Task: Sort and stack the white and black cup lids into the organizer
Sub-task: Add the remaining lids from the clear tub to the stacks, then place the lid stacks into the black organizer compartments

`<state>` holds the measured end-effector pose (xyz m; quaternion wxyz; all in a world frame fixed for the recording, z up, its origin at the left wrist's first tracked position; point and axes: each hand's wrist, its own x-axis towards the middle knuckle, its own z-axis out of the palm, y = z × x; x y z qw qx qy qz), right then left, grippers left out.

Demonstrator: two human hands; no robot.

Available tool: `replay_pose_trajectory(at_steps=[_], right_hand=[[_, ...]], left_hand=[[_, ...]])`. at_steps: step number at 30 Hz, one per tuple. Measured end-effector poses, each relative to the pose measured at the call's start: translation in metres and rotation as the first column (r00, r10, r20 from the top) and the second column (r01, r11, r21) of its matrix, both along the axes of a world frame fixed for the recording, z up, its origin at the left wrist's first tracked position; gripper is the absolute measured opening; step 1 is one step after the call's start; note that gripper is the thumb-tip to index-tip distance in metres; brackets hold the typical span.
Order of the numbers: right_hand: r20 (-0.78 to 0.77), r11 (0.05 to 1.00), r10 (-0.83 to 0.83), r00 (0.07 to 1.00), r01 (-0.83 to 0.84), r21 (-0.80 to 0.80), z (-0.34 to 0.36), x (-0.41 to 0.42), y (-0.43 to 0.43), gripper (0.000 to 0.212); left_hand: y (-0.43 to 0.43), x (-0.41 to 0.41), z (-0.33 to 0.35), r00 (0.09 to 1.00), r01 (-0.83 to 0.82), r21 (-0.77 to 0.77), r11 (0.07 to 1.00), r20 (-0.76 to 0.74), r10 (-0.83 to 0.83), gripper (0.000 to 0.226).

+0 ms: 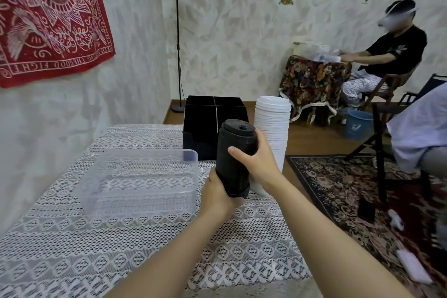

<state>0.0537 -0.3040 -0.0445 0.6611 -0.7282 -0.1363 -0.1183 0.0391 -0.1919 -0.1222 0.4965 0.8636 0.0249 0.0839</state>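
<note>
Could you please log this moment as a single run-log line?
left hand: grips black lid stack low | right hand: grips it high | organizer: behind it | white lid stack: upright beside organizer

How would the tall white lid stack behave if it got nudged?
The white lid stack is tall and narrow, so it would probably tip rather than slide. Being separate nested lids, it may buckle or split. It stands near the edge of the table, so lids could drop to the floor.

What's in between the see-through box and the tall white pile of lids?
In the head view, the stack of black lids is between them, tilted, with the left hand gripping its bottom and the right hand gripping higher up.
</note>
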Motion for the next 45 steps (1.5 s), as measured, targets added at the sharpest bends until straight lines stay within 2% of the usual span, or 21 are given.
replay_pose_trajectory(at_steps=[6, 14, 18, 23, 25, 28, 29, 31, 34, 37, 40, 43, 45], right_hand=[[0.000, 1.000, 0.007, 1.000, -0.007, -0.021, -0.006, 0.023, 0.014, 0.053], [-0.021, 0.999, -0.025, 0.999, 0.024, -0.042, -0.022, 0.033, 0.019, 0.062], [-0.021, 0.997, -0.014, 1.000, 0.012, -0.076, -0.022, 0.030, 0.021, 0.066], [-0.031, 0.995, -0.029, 0.999, 0.026, -0.092, -0.023, 0.019, 0.020, 0.061], [-0.047, 0.994, -0.019, 0.999, 0.014, -0.106, -0.024, 0.012, 0.019, 0.059], [-0.084, 0.987, -0.058, 0.995, 0.044, -0.152, -0.029, -0.001, 0.018, 0.073], [-0.086, 0.983, -0.089, 0.992, 0.074, -0.169, -0.032, -0.007, 0.018, 0.079], [-0.031, 0.965, -0.156, 0.987, 0.146, -0.217, -0.036, -0.022, 0.024, 0.076], [0.161, 0.903, -0.193, 0.968, 0.239, -0.358, -0.037, -0.046, 0.039, 0.064], [0.287, 0.814, 0.020, 0.958, 0.151, -0.561, -0.037, -0.055, 0.062, 0.055], [0.292, 0.649, 0.187, 0.938, 0.105, -0.754, -0.036, -0.056, 0.085, 0.052], [0.307, 0.544, 0.230, 0.924, 0.139, -0.827, -0.034, -0.055, 0.104, 0.048], [0.279, 0.496, 0.239, 0.930, 0.130, -0.858, -0.034, -0.053, 0.114, 0.045]], left_hand=[[0.011, 0.020, -0.004, 0.999, -0.035, -0.021, 0.999, -0.028, 0.034, 0.093], [0.012, 0.021, -0.010, 0.998, -0.033, 0.054, 0.998, -0.044, 0.036, 0.096], [0.011, 0.018, -0.010, 0.997, -0.037, 0.040, 0.999, -0.071, 0.040, 0.101], [0.012, 0.003, -0.008, 0.998, -0.040, 0.023, 0.999, -0.053, 0.042, 0.073], [0.014, -0.012, -0.009, 1.000, 0.006, 0.012, 1.000, -0.018, -0.006, 0.074], [0.023, -0.042, -0.001, 0.996, 0.084, 0.054, 0.995, -0.001, -0.084, 0.072], [0.028, -0.053, 0.002, 0.994, 0.107, 0.048, 0.993, 0.021, -0.108, 0.064], [0.045, -0.070, 0.004, 0.974, 0.145, 0.067, 0.987, 0.168, -0.154, 0.042], [0.076, -0.080, -0.002, 0.880, 0.054, 0.214, 0.975, 0.451, -0.147, 0.030], [0.111, -0.078, -0.001, 0.782, -0.111, 0.302, 0.947, 0.615, -0.104, 0.027], [0.147, -0.074, 0.011, 0.775, -0.215, 0.413, 0.885, 0.624, -0.103, 0.033], [0.175, -0.070, 0.018, 0.826, -0.227, 0.544, 0.807, 0.547, -0.136, 0.036], [0.190, -0.069, 0.020, 0.878, -0.237, 0.606, 0.759, 0.468, -0.100, 0.037]])
